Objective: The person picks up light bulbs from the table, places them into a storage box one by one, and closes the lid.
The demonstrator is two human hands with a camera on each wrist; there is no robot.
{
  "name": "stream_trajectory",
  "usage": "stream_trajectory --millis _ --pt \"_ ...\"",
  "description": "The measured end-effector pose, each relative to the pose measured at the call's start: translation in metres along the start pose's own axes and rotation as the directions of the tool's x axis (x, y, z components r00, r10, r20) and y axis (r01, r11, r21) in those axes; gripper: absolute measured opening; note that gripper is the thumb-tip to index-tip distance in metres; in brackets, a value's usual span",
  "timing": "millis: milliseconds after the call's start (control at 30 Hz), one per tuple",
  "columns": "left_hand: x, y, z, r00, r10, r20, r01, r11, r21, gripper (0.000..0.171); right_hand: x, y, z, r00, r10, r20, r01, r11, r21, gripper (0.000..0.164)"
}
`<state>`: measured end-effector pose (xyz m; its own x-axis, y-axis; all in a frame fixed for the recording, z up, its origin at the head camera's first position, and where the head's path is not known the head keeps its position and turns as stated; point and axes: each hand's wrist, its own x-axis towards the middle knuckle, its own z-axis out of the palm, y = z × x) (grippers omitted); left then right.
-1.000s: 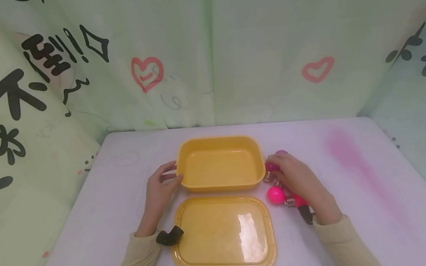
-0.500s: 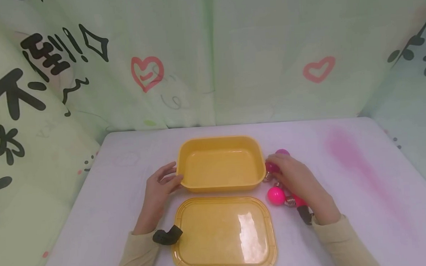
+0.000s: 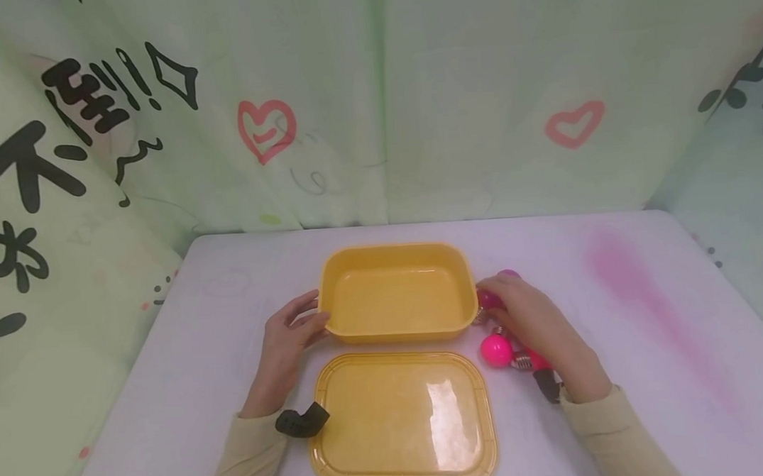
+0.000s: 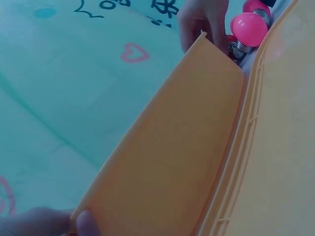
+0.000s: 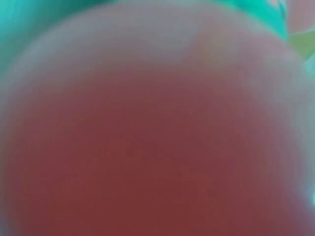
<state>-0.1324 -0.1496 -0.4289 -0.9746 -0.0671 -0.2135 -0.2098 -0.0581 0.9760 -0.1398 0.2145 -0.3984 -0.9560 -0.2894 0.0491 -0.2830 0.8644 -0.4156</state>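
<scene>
Your left hand (image 3: 285, 341) pinches the yellow box (image 3: 398, 305) at its left end; your right hand (image 3: 530, 315) covers pink light bulbs (image 3: 496, 351), grip unclear.

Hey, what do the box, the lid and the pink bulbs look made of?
Box: probably plastic, smooth and softly shiny, with rounded corners. Lid: likely plastic too, glossier, with a bright reflection. Bulbs: smooth, perhaps plastic or glass; their ridged, silvery screw ends look metallic.
</scene>
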Motion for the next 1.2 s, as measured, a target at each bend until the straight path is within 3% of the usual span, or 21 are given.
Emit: stream_trajectory --millis 500,900,1200 --pt "0.002 -0.001 0.002 1.0 0.0 0.005 0.001 1.0 -0.024 0.047 -0.002 0.0 -0.007 0.998 -0.041 -0.051 0.042 0.999 0.018 0.031" --pt "0.0 0.0 0.002 1.0 0.004 0.013 -0.004 1.0 -0.011 0.047 -0.004 -0.011 -0.025 0.996 0.065 -0.058 -0.062 0.997 0.054 0.033" --pt "0.001 -0.001 0.002 1.0 -0.006 0.007 0.006 1.0 -0.009 0.047 -0.007 -0.014 -0.031 0.996 0.054 -0.073 -0.05 0.997 0.051 0.032"
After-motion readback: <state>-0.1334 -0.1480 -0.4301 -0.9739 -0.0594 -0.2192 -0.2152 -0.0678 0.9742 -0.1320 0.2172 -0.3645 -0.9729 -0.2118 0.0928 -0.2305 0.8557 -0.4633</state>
